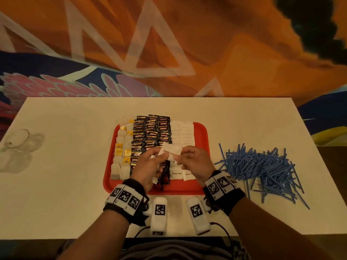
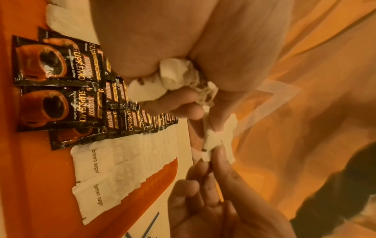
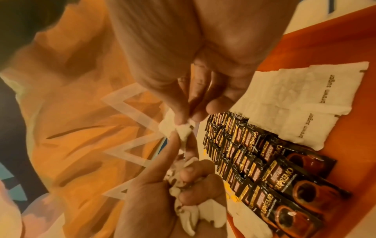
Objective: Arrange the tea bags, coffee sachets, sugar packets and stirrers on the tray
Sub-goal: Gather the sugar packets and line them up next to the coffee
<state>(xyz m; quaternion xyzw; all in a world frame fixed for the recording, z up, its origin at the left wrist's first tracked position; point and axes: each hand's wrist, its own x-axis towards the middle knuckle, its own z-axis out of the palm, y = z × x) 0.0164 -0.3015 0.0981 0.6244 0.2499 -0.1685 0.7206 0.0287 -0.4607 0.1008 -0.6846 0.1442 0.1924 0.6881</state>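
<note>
A red tray (image 1: 109,177) holds tea bags (image 1: 122,151) on its left, black coffee sachets (image 1: 150,132) in the middle and white sugar packets (image 1: 183,134) on its right. Above the tray's near half, my left hand (image 1: 161,155) and right hand (image 1: 180,158) pinch one brown sugar packet (image 1: 170,150) between them. In the left wrist view my left hand also clutches a crumpled bunch of sugar packets (image 2: 179,75) in its palm. The right wrist view shows my right thumb and finger pinching the packet's end (image 3: 183,130). Blue stirrers (image 1: 262,169) lie heaped on the table, right of the tray.
Clear glasses (image 1: 16,141) stand near the white table's left edge. The tray's right strip beside the sugar rows (image 1: 202,147) shows bare red. A patterned orange wall rises behind the table.
</note>
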